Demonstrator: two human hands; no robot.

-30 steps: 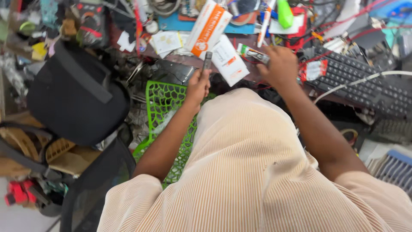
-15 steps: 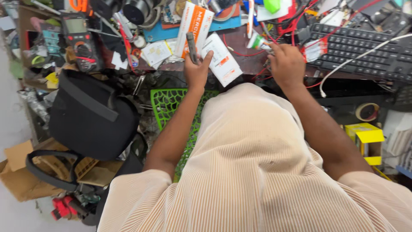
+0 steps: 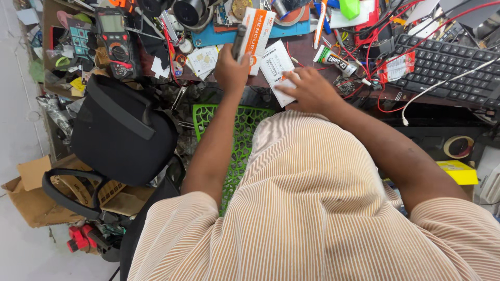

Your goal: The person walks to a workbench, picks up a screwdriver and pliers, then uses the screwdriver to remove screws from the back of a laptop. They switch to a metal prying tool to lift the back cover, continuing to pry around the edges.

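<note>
Slim dark tool (image 3: 239,41), one of a kind, stands nearly upright in the left hand (image 3: 230,70), whose fingers are curled closed around its lower end, above the near edge of the workbench (image 3: 307,49). One white leaflet (image 3: 277,70) lies flat on the bench just right of that hand; the right hand (image 3: 312,91) presses on its near corner with fingers spread and nearly flat, gripping nothing. One white and orange carton (image 3: 259,32) lies tilted behind the tool. Further counts: one black multimeter (image 3: 117,39) at the bench's left end, one black keyboard (image 3: 448,65) at the right, one small glue tube (image 3: 336,61) between leaflet and keyboard, one white cable (image 3: 442,83) across the keyboard, several red wires (image 3: 385,36) tangled over the clutter. Below the bench edge stands one green plastic basket (image 3: 237,135), beside one black chair (image 3: 122,132). Torn cardboard (image 3: 31,192) lies on the pale floor (image 3: 21,130) at left. One yellow box (image 3: 458,171) and one tape roll (image 3: 458,147) sit low at right.
</note>
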